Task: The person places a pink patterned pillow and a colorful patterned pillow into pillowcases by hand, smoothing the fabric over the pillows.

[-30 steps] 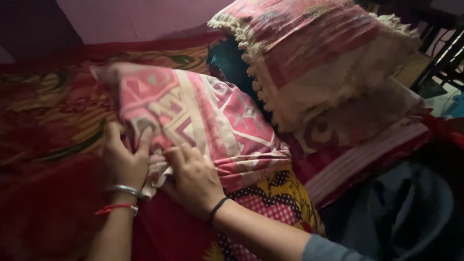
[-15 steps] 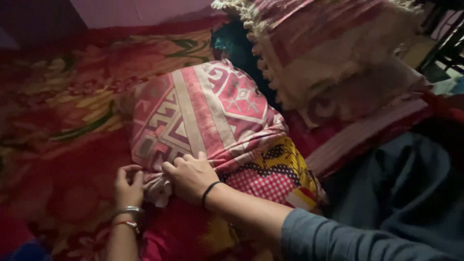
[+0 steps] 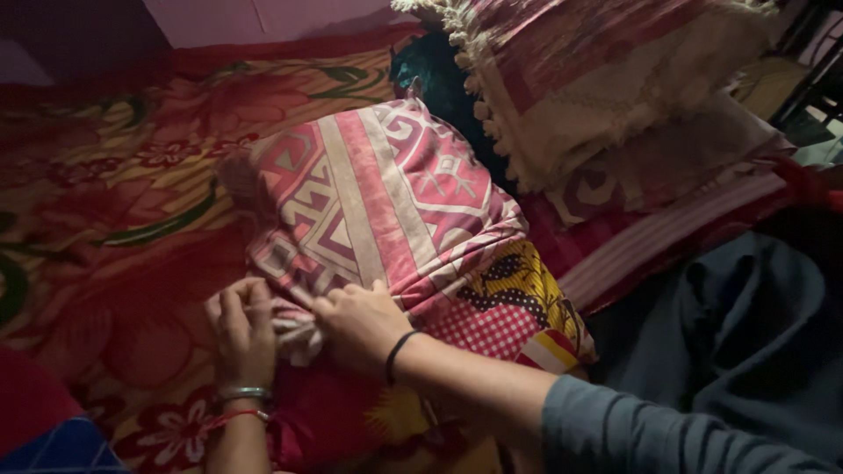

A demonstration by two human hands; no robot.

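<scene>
A pillow in a pink and cream patterned cover [image 3: 378, 197] lies on a red floral bedsheet [image 3: 114, 202]. Both hands are at its near open end. My left hand [image 3: 241, 329] grips the bunched edge of the cover, fingers curled into the cloth. My right hand [image 3: 360, 323] presses and pinches the same edge from the right, beside the left hand. A yellow, black and red-checked fabric [image 3: 509, 303] shows under the cover's right side. My left wrist wears bangles and a red thread, my right wrist a black band.
A fringed pink and cream cushion [image 3: 597, 79] leans at the upper right on stacked bedding [image 3: 667, 219]. Dark grey cloth [image 3: 746, 325] lies at the right. A dark teal item [image 3: 439, 79] sits behind the pillow. A blue patterned cloth [image 3: 61, 448] is at the bottom left corner.
The pillow has shifted right and nearer in view. Both hands have moved down to its near end and drawn together on the cover's edge.
</scene>
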